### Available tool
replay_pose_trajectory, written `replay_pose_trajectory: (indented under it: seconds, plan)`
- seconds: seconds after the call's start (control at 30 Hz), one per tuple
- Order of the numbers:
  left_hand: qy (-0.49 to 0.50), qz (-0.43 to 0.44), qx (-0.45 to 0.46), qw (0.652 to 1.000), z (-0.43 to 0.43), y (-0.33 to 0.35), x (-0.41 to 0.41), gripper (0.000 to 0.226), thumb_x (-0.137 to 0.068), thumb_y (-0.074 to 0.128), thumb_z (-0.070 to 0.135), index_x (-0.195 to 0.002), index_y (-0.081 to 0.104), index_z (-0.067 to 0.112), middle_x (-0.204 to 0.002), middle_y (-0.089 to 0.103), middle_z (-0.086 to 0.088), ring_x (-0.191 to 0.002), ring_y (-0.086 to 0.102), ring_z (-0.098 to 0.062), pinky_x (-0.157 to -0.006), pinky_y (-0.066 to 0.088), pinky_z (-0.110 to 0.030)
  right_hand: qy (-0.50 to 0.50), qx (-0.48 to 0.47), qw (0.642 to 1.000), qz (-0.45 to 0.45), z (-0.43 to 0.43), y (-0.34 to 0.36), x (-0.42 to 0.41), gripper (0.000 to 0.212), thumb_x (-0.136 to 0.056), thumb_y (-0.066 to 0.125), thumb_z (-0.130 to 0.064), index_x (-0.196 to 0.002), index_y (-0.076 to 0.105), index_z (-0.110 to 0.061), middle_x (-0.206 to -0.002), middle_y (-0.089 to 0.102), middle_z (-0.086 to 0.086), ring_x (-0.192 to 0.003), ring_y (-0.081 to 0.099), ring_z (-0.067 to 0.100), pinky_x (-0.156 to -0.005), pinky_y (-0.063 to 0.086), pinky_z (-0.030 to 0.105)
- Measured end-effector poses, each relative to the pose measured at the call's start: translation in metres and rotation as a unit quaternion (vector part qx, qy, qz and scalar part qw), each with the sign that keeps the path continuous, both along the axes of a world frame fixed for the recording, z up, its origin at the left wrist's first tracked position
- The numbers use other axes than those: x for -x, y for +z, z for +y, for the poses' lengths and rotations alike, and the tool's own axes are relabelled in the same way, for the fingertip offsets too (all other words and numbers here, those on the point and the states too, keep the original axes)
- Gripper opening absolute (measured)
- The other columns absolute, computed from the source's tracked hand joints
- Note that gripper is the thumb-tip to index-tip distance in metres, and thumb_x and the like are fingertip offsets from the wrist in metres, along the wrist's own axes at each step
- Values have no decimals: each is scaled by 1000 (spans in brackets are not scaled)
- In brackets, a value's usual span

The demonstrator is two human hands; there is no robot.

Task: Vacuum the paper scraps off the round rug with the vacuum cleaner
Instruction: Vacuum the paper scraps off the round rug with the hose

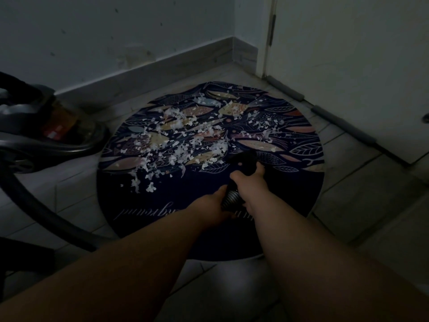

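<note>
A dark round rug (290,196) with a fish and leaf pattern lies on the tiled floor. Several white paper scraps (176,140) are strewn over its far and middle parts. My right hand (249,184) grips the black handle of the vacuum hose, whose black nozzle (241,159) sits at the near edge of the scraps. Just behind it, my left hand (212,203) holds the ribbed hose (229,199). The vacuum cleaner body (53,126) stands on the floor left of the rug, and its hose (46,217) curves along the floor at the lower left.
A white wall with a skirting board (144,73) runs behind the rug. A white door (348,66) with grey draught strips (343,126) along its bottom stands at the right. The room is dim.
</note>
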State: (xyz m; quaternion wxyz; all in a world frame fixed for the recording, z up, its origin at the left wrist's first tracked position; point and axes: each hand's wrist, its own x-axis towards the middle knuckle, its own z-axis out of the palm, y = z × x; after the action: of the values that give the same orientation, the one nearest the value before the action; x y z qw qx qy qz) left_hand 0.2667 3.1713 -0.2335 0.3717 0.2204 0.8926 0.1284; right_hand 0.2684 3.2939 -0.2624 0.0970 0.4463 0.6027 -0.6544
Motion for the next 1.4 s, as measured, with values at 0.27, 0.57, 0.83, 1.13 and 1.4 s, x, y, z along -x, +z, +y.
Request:
replay_pose_trajectory:
  seconds: [0.27, 0.57, 0.83, 1.13, 1.4]
  plan:
    - [-28, -19, -13, 999, 36, -9, 6, 87, -91, 56, 39, -150, -6, 28, -150, 35, -10, -131, 41, -25, -101, 36, -27, -87, -34, 996, -5, 33, -1, -8, 90, -89, 60, -26, -151, -3, -40, -132, 48, 19, -92, 56, 34, -85, 54, 52]
    - [-77, -24, -28, 996, 90, -20, 13, 85, -93, 55, 35, -150, -7, 28, -144, 43, -12, -122, 50, -26, -93, 41, -26, -172, -81, 982, 3, 80, -10, -17, 85, -89, 60, -26, -152, 4, -36, -131, 50, 19, -89, 56, 34, -82, 55, 51]
    - [-70, -27, -30, 997, 97, -20, 27, 86, -92, 56, 36, -150, -6, 29, -146, 40, -9, -126, 46, -25, -96, 39, -27, -154, -64, 986, 12, 90, -12, -3, 82, -88, 62, -30, -149, 8, -40, -136, 47, 17, -98, 57, 36, -82, 55, 50]
    - [-36, -29, -31, 998, 77, -23, 39, 86, -92, 56, 35, -150, -7, 28, -146, 40, -10, -125, 47, -25, -96, 40, -28, -89, -47, 995, 17, 76, -13, 16, 81, -92, 60, -31, -151, 5, -39, -136, 46, 13, -82, 51, 27, -81, 52, 45]
    - [11, -40, -34, 999, 43, -18, 37, 86, -91, 58, 35, -150, -5, 30, -142, 44, -9, -122, 49, -24, -93, 40, -27, -46, -38, 998, -1, 42, -8, 30, 82, -89, 63, -33, -148, 7, -45, -129, 51, 13, -90, 57, 32, -85, 54, 50]
